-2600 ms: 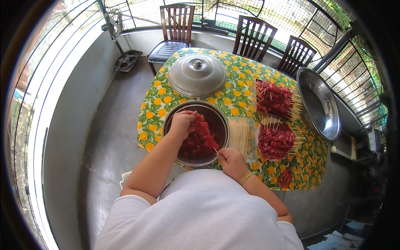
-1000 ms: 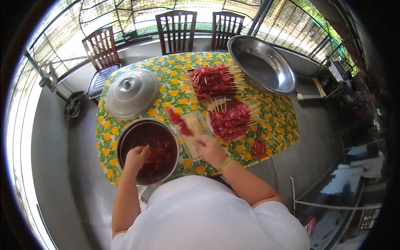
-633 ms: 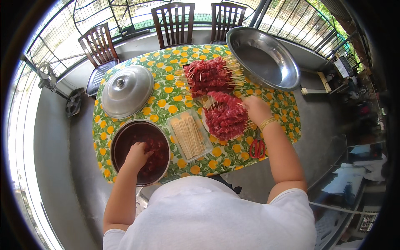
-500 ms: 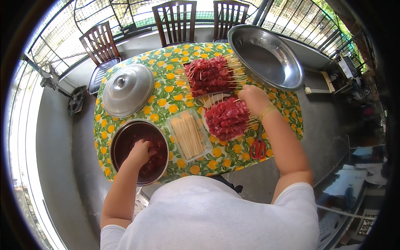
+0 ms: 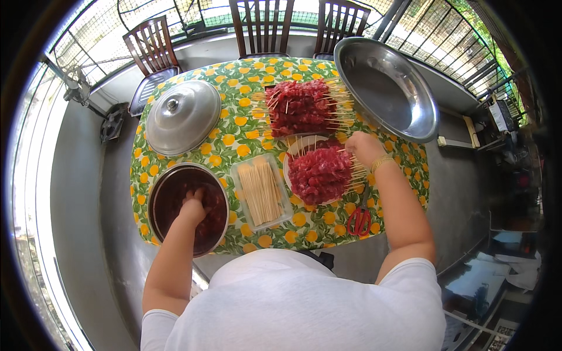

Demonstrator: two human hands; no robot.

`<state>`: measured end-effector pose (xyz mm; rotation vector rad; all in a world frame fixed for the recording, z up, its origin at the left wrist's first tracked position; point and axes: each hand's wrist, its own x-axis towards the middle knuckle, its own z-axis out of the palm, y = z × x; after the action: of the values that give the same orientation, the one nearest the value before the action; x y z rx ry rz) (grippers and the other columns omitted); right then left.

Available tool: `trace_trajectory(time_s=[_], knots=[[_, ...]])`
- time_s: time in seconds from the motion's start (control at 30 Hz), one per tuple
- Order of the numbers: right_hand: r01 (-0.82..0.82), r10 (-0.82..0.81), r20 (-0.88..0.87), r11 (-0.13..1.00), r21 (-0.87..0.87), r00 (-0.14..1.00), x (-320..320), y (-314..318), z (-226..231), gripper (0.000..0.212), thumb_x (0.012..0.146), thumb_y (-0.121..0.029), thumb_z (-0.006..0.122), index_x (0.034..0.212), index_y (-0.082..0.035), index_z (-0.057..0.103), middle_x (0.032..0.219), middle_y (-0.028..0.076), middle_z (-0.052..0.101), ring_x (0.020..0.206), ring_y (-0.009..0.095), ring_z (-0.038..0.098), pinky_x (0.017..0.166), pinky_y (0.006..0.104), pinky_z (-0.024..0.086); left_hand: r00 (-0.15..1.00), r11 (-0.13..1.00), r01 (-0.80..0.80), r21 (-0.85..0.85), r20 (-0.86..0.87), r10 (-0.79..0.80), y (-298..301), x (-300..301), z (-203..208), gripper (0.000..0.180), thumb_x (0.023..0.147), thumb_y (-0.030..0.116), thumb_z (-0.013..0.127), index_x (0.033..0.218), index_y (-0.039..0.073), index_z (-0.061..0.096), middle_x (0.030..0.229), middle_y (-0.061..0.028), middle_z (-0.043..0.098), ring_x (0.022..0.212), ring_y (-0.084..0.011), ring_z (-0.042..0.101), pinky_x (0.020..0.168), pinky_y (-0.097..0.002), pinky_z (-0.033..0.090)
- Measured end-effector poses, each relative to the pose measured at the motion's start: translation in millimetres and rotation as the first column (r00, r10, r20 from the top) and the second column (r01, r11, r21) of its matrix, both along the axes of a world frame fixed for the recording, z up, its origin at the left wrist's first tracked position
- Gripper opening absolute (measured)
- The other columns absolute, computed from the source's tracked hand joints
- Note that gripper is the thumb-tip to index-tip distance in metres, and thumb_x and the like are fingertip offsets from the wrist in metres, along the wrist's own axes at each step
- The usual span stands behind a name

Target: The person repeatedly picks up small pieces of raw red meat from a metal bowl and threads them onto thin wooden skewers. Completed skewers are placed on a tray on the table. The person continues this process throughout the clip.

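Observation:
My left hand is down inside a deep metal pot at the near left. Its fingers look apart and reach among dark red pieces of raw meat; the fingertips are partly hidden. My right hand, with a gold bracelet at the wrist, is closed at the right end of a heap of meat skewers. It appears to pinch a skewer's stick end there, largely covered by the fingers. The heap lies on a pale round plate. A clear plastic box of bare bamboo sticks sits between my hands.
Behind the plate lies another stack of meat skewers. A large steel basin stands at the far right, a domed metal lid at the far left. Red-handled scissors lie near the front edge. Chairs line the far side.
My left hand has shifted within the pot, its fingers spreading among the meat. The right hand stays by the skewer heap's right end. The whole view has shifted slightly.

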<state>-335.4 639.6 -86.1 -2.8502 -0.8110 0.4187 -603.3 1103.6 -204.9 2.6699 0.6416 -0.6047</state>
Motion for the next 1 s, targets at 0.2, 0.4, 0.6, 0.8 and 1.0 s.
trace_trajectory(time_s=[0.2, 0.4, 0.6, 0.8, 1.0], knots=[[-0.067, 0.061, -0.046, 0.988, -0.141, 0.997, 31, -18, -29, 0.016, 0.082, -0.003, 0.062, 0.09, -0.012, 0.073, 0.101, 0.009, 0.061, 0.098, 0.029, 0.062, 0.083, 0.0391, 0.051, 0.994, 0.998, 0.068, -0.003, -0.08, -0.068, -6, 8, 11, 0.051, 0.079, 0.018, 0.075, 0.127, 0.01, 0.06, 0.138, -0.0246, 0.049, 0.122, -0.043, 0.052, 0.103, -0.0453, 0.044], [0.103, -0.101, -0.027, 0.992, 0.076, 0.995, 61, -52, -42, 0.011, 0.08, -0.004, 0.066, 0.087, -0.009, 0.073, 0.091, 0.012, 0.062, 0.088, 0.032, 0.062, 0.078, 0.0393, 0.049, 0.999, 0.996, 0.042, -0.074, -0.008, -0.042, -1, -5, 23, 0.043, 0.077, 0.004, 0.068, 0.12, 0.006, 0.064, 0.122, -0.0229, 0.061, 0.112, -0.0415, 0.059, 0.097, -0.0448, 0.047], [0.098, -0.099, -0.019, 0.994, -0.044, 0.995, 80, -76, -44, 0.011, 0.081, -0.007, 0.067, 0.087, -0.01, 0.075, 0.095, 0.015, 0.066, 0.089, 0.033, 0.065, 0.079, 0.0415, 0.051, 0.994, 0.996, -0.076, -0.047, 0.07, 0.079, 5, -11, 24, 0.051, 0.074, -0.003, 0.065, 0.124, 0.006, 0.06, 0.126, -0.022, 0.058, 0.117, -0.0424, 0.056, 0.098, -0.0452, 0.047], [-0.046, 0.023, -0.1, 0.973, -0.228, 0.995, 73, -20, -69, 0.019, 0.086, -0.016, 0.067, 0.104, -0.017, 0.075, 0.105, 0.012, 0.069, 0.097, 0.032, 0.067, 0.085, 0.0415, 0.053, 0.965, 0.988, -0.147, 0.051, 0.227, 0.132, 4, -4, 7, 0.061, 0.077, 0.011, 0.074, 0.133, 0.009, 0.053, 0.141, -0.0241, 0.045, 0.129, -0.0441, 0.045, 0.106, -0.0455, 0.043], [0.083, 0.005, 0.235, 0.927, -0.366, 0.972, 36, 25, -41, 0.018, 0.089, -0.018, 0.06, 0.102, -0.012, 0.072, 0.11, 0.013, 0.064, 0.1, 0.034, 0.063, 0.081, 0.0436, 0.053, 0.983, 0.99, -0.138, 0.008, 0.125, 0.136, 1, 18, -6, 0.065, 0.076, 0.028, 0.08, 0.133, 0.013, 0.054, 0.136, -0.022, 0.05, 0.126, -0.0422, 0.048, 0.106, -0.0472, 0.042]])
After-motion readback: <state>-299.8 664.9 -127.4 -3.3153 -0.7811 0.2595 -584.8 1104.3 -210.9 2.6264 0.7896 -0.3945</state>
